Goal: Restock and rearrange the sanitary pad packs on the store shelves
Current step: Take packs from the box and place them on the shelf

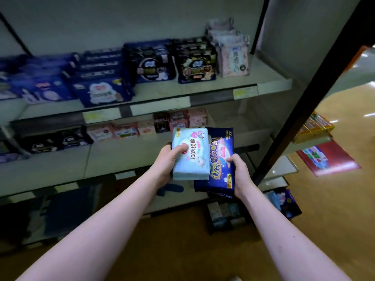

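My left hand (169, 161) grips a light blue pad pack (190, 157), thumb on its printed face. My right hand (240, 171) holds a dark blue pad pack (222, 163) marked 420 by its right edge. The light blue pack overlaps the dark one's left side. Both are held in front of the middle shelf (113, 159). The upper shelf (269, 78) carries dark blue and black packs (195, 63) in rows, with pale pink packs (233, 55) at its right end. Small pink packs (123, 131) and black packs (52, 142) stand at the back of the middle shelf.
A black upright post (300, 110) bounds the shelving on the right. A box of packs (225, 218) sits on the wooden floor below my hands, another pile of packs (284, 201) to its right. A side rack holds yellow boxes (313, 128) and a red pack (328, 159).
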The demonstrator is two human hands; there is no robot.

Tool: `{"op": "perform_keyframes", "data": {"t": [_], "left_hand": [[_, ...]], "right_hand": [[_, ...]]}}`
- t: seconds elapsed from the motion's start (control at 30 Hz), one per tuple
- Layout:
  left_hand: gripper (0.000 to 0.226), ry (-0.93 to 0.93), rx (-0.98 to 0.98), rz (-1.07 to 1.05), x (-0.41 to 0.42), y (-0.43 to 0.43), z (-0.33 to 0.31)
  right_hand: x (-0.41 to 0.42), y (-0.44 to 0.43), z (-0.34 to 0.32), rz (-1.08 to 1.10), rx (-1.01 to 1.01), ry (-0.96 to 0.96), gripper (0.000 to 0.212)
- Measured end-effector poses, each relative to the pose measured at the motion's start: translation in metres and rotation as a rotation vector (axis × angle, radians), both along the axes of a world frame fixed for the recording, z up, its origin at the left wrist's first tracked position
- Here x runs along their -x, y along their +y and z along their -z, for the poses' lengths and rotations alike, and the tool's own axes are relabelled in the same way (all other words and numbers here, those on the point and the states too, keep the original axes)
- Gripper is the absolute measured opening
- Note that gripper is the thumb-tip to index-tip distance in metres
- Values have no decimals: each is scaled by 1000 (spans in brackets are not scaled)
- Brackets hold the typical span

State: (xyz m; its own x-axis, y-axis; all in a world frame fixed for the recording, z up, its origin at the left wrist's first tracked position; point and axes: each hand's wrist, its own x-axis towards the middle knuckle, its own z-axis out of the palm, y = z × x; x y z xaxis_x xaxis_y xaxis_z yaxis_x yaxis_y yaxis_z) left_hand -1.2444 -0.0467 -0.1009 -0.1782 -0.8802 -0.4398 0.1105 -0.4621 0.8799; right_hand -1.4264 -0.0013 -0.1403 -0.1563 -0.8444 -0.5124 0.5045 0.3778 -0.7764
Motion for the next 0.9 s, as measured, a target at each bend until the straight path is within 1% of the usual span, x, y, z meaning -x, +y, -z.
{"op": "perform_keyframes", "data": {"t": [0.07,0.1,0.13,0.2,0.23,0.27,0.3,0.37,0.4,0.43,0.57,0.7,0.8,0.9], "left_hand": [[35,32,60,3,-24,5,-12],[32,40,96,-3,-38,9,-18],[28,44,140,-11,-57,14,-25],[18,42,186,-16,-78,18,-37],[17,40,211,-36,-97,22,-44],[19,37,228,-51,-111,26,-49],[18,36,251,-64,-125,29,-56],[10,40,278,-70,-143,33,-67],[9,43,299,-82,-156,37,-74],[9,46,312,-85,-161,38,-79],[15,17,369,-135,-189,45,-103],[14,1,403,-233,-205,49,-119],[12,31,396,-375,-214,52,-130],[26,128,341,-497,-223,52,-138]], "right_hand": [[-23,2,-12,-53,43,-32,58],[-37,2,-19,-62,64,-38,56],[-55,1,-26,-76,90,-25,63],[-75,-1,-36,-70,154,6,87],[-94,-2,-42,-87,183,7,94],[-108,-2,-49,-106,192,3,93],[-123,-1,-59,-105,202,14,85],[-139,-3,-70,-80,230,40,54],[-151,-4,-76,-85,242,56,44],[-155,-6,-79,-88,252,63,40],[-184,-15,-101,-150,288,80,48],[-202,-29,-119,-227,325,54,48],[-216,-40,-129,-300,331,11,49],[-227,-50,-135,-350,352,-14,53]]}}
